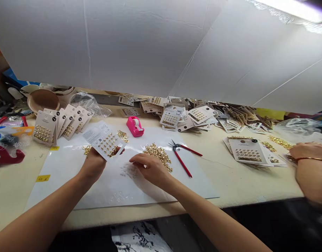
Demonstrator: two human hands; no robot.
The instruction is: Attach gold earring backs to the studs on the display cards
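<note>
My left hand (94,164) is closed on a white earring card (105,140) studded with gold earrings, held tilted above a white sheet (118,185) on the table. My right hand (149,167) rests on that sheet with its fingers curled down, just beside a heap of loose gold earrings (159,154). I cannot make out anything between its fingertips. A small pile of gold pieces (123,135) lies behind the card.
Red-handled pliers (182,154) lie right of the heap. A pink tape dispenser (135,126) stands behind. Filled cards lean in a row (59,124) at left and lie piled (197,115) at the back. Another person's hand (306,152) works at far right beside more cards (247,151).
</note>
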